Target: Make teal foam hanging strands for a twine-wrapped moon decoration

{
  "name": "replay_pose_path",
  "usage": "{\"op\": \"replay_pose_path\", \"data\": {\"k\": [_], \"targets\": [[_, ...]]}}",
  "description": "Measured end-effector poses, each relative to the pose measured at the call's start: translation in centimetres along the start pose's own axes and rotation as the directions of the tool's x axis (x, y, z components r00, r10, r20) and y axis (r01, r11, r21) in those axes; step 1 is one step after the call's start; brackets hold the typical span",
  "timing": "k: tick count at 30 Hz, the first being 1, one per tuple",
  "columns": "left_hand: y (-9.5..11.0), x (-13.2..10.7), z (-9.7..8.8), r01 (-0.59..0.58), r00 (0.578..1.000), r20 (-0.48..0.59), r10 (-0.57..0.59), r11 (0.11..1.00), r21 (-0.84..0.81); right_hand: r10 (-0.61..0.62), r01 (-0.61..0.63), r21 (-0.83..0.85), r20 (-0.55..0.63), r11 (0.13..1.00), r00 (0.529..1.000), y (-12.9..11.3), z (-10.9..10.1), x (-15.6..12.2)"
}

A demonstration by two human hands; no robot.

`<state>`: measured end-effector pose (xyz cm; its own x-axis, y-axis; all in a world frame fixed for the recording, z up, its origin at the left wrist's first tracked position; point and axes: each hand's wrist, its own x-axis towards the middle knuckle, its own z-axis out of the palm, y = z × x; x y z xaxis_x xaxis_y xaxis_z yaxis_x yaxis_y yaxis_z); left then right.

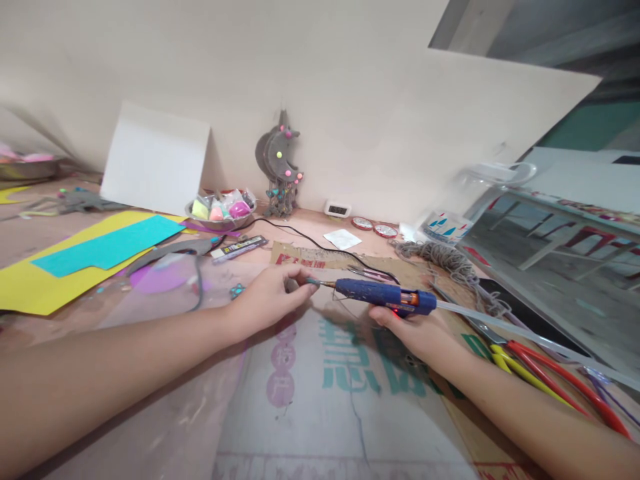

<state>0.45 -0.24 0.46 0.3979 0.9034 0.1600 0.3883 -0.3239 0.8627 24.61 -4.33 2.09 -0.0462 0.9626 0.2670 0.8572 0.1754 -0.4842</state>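
A blue glue gun is held in my right hand, with its nozzle pointing left and a long clear glue stick running out of its back. A small red light glows by the handle. My left hand pinches a tiny teal piece, whose exact kind I cannot make out, right at the nozzle tip. Beside the left wrist lies a small teal flower-like piece. Both hands are above a plastic-covered cardboard sheet with printed characters.
Red- and yellow-handled scissors and a bundle of grey cord lie to the right. Yellow sheet and turquoise sheet are left. A bowl of coloured packets, a moon-shaped ornament and a small digital clock stand along the wall.
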Motion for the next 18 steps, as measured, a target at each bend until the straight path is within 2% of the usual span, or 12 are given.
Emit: {"op": "replay_pose_path", "data": {"k": [9,18], "targets": [[-0.08,0.02,0.09,-0.014,1.0,0.004,0.013,1.0,0.005,0.015,-0.017,0.021,0.075,1.0,0.997,0.35,0.16,0.0],[0.22,-0.09,-0.04,-0.001,1.0,-0.006,0.001,1.0,0.022,0.067,-0.069,0.033,0.059,0.997,0.996,-0.06,0.07,-0.02]]}}
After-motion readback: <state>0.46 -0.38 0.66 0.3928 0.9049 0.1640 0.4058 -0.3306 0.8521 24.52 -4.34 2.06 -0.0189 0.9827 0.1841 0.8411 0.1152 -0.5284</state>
